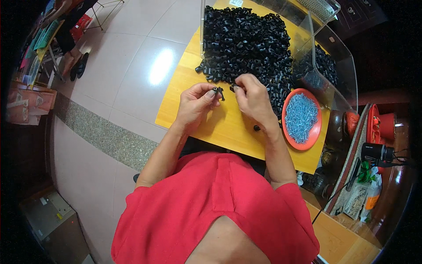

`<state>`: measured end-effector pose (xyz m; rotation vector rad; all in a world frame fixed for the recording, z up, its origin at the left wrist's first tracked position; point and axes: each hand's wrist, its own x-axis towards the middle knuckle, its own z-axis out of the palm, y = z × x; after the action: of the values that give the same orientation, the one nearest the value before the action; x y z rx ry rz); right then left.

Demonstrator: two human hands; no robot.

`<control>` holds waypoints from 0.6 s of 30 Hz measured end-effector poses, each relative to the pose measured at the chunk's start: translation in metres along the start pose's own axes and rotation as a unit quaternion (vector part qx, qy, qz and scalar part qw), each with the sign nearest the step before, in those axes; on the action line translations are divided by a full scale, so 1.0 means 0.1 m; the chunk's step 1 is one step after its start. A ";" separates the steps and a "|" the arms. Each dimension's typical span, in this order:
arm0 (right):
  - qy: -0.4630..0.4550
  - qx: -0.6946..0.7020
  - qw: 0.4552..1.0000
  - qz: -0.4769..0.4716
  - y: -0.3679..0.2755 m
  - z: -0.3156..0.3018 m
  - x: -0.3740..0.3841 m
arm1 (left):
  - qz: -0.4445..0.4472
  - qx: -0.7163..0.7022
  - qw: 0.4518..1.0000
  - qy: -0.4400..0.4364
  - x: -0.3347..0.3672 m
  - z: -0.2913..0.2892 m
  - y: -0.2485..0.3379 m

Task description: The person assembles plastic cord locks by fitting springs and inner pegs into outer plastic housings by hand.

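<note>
Yellow bench (211,132), extending under the heap and out past its near edge. On it, heap of black parts (246,44), short and tube-like, packed densely. To the right of the heap: clear bin (313,50), with more black pieces behind its walls. Off the heap's lower right: red plate (303,147), oval in view, contents listed last. Just short of the heap's near edge, toward its left end: left hand (193,105), fingers (207,97) pinched on a black part (221,93), held apart from the heap. At the near edge itself, further right: right hand (255,99), back upward, fingers curled, thumb and index tips brought together; cannot tell whether gripping a piece or only touching the heap's edge. Nearer than the heap, beside the right wrist: stray black piece (256,128). On the plate, right of the heap's near end: silvery bits (301,116), mounded, too small to resolve individually.
</note>
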<state>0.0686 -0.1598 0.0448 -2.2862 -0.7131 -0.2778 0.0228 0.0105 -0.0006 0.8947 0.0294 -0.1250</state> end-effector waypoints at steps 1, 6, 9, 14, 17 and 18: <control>0.000 -0.001 1.000 0.003 -0.04 -0.05 -0.07 | -0.003 -0.001 1.000 -0.001 -0.02 0.04 0.02; -0.041 0.336 0.908 0.249 -0.16 -0.20 -0.31 | -0.063 -0.042 0.996 -0.054 -0.04 0.16 -0.06; -0.036 0.353 0.893 0.278 -0.16 -0.25 -0.41 | -0.089 -0.079 0.990 -0.069 -0.03 0.17 -0.15; -0.027 0.320 0.910 0.262 -0.23 -0.26 -0.49 | -0.106 -0.091 0.987 -0.075 -0.04 0.18 -0.22; -0.003 0.346 0.894 0.287 -0.25 -0.27 -0.47 | -0.110 -0.077 0.988 -0.079 -0.04 0.19 -0.21; -0.019 0.330 0.898 0.290 -0.25 -0.29 -0.46 | -0.106 -0.071 0.988 -0.083 -0.04 0.19 -0.21</control>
<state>0.0169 -0.1841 0.0623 -1.7334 -0.0752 0.2619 0.0161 -0.0175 -0.0047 0.7349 -0.0225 -0.3903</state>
